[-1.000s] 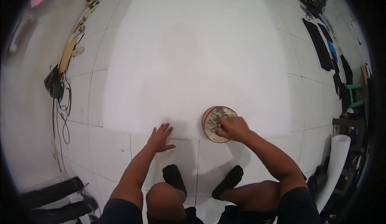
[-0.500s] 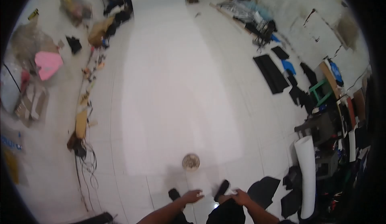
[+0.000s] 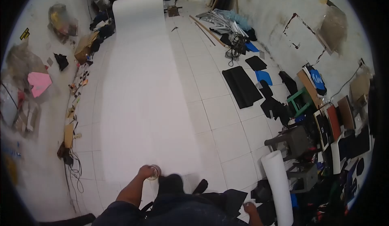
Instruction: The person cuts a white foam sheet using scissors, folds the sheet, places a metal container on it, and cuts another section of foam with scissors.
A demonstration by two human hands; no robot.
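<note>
A long white sheet [image 3: 142, 104] runs across the floor, its far end curving up. At its near end my left hand [image 3: 146, 171] is closed on the edge of a round thing [image 3: 154, 172] with a tan rim, too small to name. My right hand [image 3: 251, 208] is low at the right, beside dark flat pieces [image 3: 235, 199]. Its fingers are curled, and what they may hold is too small to make out. My bent knee [image 3: 170, 184] is just right of the round thing.
A thick white roll [image 3: 277, 185] stands at the right, near grey stools [image 3: 292, 141] and a green stool [image 3: 299, 101]. Black sheets [image 3: 242, 87] lie on the tiles. Cables [image 3: 77, 169] and scraps line the left wall. Silvery bundles [image 3: 223, 21] lie far right.
My left hand has moved forward and left and taken hold of the round thing, which lay on the sheet. My right hand has left my leg and moved lower. My view has shifted right.
</note>
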